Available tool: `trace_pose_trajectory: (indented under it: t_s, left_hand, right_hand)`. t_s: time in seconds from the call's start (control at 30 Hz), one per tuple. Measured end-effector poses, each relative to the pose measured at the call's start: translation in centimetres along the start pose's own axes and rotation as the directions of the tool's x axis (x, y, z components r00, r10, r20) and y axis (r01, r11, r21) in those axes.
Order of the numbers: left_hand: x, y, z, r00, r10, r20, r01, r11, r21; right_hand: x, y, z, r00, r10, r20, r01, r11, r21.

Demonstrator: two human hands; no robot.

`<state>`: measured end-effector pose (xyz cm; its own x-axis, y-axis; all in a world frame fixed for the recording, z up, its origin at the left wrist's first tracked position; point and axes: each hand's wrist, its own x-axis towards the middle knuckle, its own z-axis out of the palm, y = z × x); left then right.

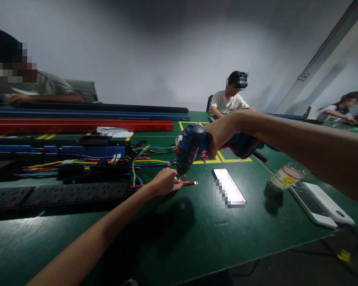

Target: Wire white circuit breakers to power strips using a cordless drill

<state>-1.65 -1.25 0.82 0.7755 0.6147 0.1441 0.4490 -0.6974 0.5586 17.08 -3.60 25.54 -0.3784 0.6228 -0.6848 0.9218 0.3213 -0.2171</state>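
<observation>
My right hand (219, 133) is wrapped round the grip of a blue cordless drill (191, 145), which points down and a little left. The drill's tip meets a small whitish part pinched in my left hand (165, 180); its exact kind is too small to tell. A red wire (189, 182) with a metal terminal on its end sticks out to the right of my left fingers. Left of that hand lie black power strips (77, 198) with rows of sockets, and yellow, green, blue and red wires (140, 161) run out from the strips' right ends.
A lit phone (229, 186) lies right of my hands. Beyond it are a plastic cup (286, 176) and white devices (316, 204) near the table's edge. Long red (80, 126) and blue rails lie behind the strips, beside a crumpled white cloth (115, 132). Several people sit around the table.
</observation>
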Motion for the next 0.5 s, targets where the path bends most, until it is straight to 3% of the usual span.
trace_pose_trajectory:
  t_s: [0.5]
  left_hand:
    - [0.1, -0.3, 0.1, 1.000, -0.003, -0.003, 0.003, 0.999, 0.051]
  right_hand:
    - [-0.3, 1.2, 0.5, 0.995, -0.080, -0.055, 0.084, 0.994, 0.068]
